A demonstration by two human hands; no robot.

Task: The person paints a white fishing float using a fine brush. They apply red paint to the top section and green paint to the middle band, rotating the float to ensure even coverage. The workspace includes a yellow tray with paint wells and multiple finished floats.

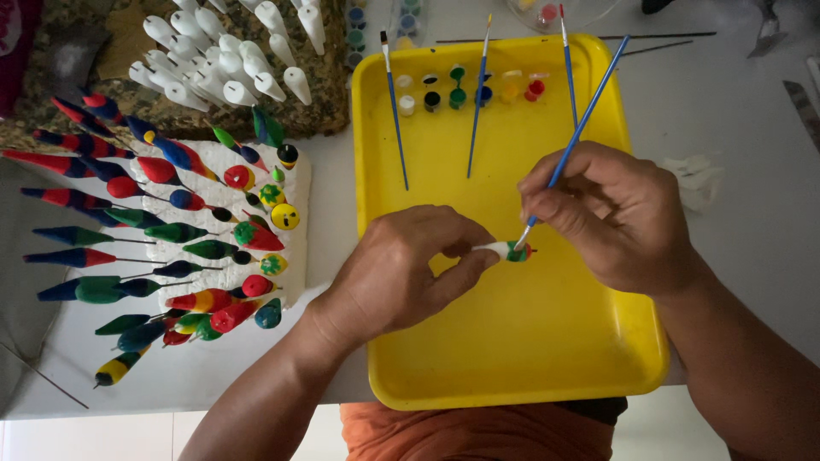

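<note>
Left hand (401, 273) pinched shut on a small white float (504, 250), held low over the yellow tray (512, 341), just above its middle. Right hand (611, 213) closed round a blue brush (581, 128), tip touching the float's green and red end. Wet paint there, probably, and fingertips very near it: easy to smear with a slight shift of the pinch. Tiny piece, held by its bare white end only; likely to twist or slip under too firm a press of the bristles, dropping onto the tray and marking both. Green and red meeting at the tip, so some danger of muddied colour from an overloaded or unrinsed brush. Long handle slanting up over the paint pots (465, 90) at the tray's far edge; a wide swing of the wrist could knock one or flick the spare brushes (393, 111) lying beside them. Painted floats (196, 222) stuck in a white foam block (295, 213) on the desk (735, 102), just left of the tray and near the left forearm; an elbow drift that way could brush them or topple the block. Unpainted white ones (222, 60) further back, well apart, at little risk.
</note>
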